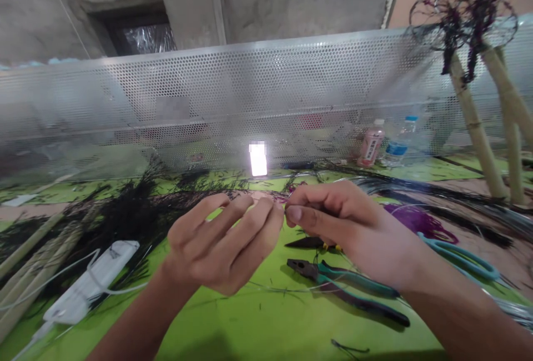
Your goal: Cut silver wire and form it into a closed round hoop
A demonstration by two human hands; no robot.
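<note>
My left hand and my right hand meet over the green table, fingertips almost touching. Thumb and forefinger of the right hand are pinched together. The left fingers are curled, with their tips close to that pinch. Whatever small thing is between the fingertips is hidden or too fine to name. Below the hands lie pliers with teal and black handles, and a dark pointed tool partly covered by the right hand. A thin clear wire runs across the table there.
A white power strip and bamboo poles lie left, beside black bristly strands. At right are teal scissors, purple thread, two bottles and a bamboo stand. A bright phone stands before the perforated panel.
</note>
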